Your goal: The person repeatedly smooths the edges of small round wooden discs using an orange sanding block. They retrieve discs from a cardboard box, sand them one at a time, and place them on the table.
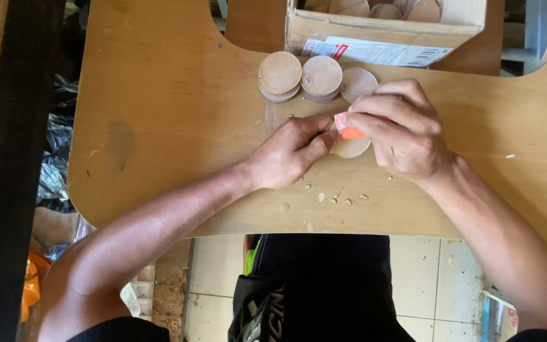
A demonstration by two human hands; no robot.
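Note:
A round pale wooden disc point(349, 148) lies on the plywood table point(159, 107), partly covered by both hands. My left hand point(289, 151) presses on the disc's left edge with thumb and fingers. My right hand point(401, 126) is closed around a small orange and white tool point(348, 130), its tip against the disc. Just beyond the hands stand two stacks of similar wooden discs point(280, 76) point(321, 78) and a single disc point(357, 83).
A cardboard box point(381, 28) holding more wooden discs sits at the table's far edge. Small wood chips point(340, 199) are scattered near the front edge. Tiled floor point(216, 278) shows below, and dark clutter and plastic lie to the left.

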